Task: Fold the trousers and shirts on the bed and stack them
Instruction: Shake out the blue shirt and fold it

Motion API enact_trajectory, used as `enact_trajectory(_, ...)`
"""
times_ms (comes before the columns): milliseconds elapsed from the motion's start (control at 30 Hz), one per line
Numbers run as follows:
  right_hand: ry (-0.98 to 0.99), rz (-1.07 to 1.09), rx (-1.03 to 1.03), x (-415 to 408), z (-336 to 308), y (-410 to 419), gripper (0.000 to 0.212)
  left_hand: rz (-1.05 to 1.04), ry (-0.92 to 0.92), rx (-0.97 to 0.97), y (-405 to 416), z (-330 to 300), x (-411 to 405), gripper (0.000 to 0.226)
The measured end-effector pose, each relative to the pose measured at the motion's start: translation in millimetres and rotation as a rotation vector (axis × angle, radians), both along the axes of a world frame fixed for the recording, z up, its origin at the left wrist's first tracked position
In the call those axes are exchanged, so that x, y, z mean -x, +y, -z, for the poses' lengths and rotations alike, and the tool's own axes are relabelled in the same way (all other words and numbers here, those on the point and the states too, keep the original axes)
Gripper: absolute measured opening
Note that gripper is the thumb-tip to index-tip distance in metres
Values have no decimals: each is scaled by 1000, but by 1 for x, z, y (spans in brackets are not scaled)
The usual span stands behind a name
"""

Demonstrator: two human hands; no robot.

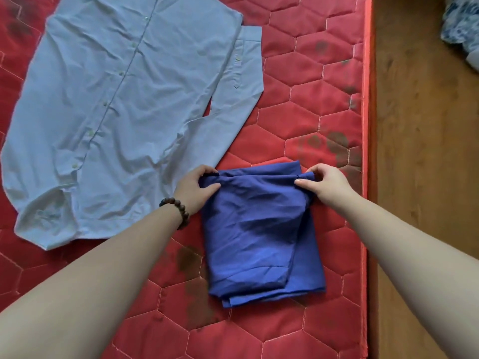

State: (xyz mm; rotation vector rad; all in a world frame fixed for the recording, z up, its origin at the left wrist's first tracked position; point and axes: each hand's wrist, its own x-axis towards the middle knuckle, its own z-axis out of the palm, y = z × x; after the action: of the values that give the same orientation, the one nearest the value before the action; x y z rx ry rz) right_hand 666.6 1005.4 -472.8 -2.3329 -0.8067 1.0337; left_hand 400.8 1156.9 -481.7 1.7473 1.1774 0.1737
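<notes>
Fingers (207,170) of the left hand (193,187) curl over the far left corner of the folded dark blue trousers (256,229), thumb pressed on top, pinching the cloth. Across from it, the right hand (325,183) pinches the far right corner the same way, thumb over the top layer and fingers tucked round the edge. A string of dark wooden beads, a bracelet (176,209), circles the left wrist.

Folded into a thick, roughly rectangular bundle of several layers, the trousers are deep blue, creased, with a hem seam showing near the close end and lower layers sticking out along the right and near edges. They lie on the right part of the bed (298,104), close to its right edge, their long axis running from the person outward, the pinched end farthest away.

Left of them a pale blue button-up shirt (116,112) lies spread flat and unfolded, front up, buttons running in a line down its middle, one sleeve bent alongside its right side. Its long axis slants from near left to far right.

Red quilted fabric with a hexagon stitch pattern and several dark stains covers the bed. Beyond its right edge is a brown wooden floor (420,151), with a blue-and-white patterned cloth (461,29) at the upper right corner.
</notes>
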Motion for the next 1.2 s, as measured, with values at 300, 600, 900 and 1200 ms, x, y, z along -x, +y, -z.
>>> enact_trajectory(300,-82,109,33,-3,1,31,39,-107,82,43,11,9,0,14)
enact_trajectory(600,493,187,-110,12,-5,23,22,-87,70,246,16,-12,13,17)
enact_trajectory(900,498,-177,-202,72,-69,55,13,47,181,321,5,-91,106,34)
enact_trajectory(1200,401,-563,-90,209,-95,148,12,-293,63,405,-26,-96,262,6)
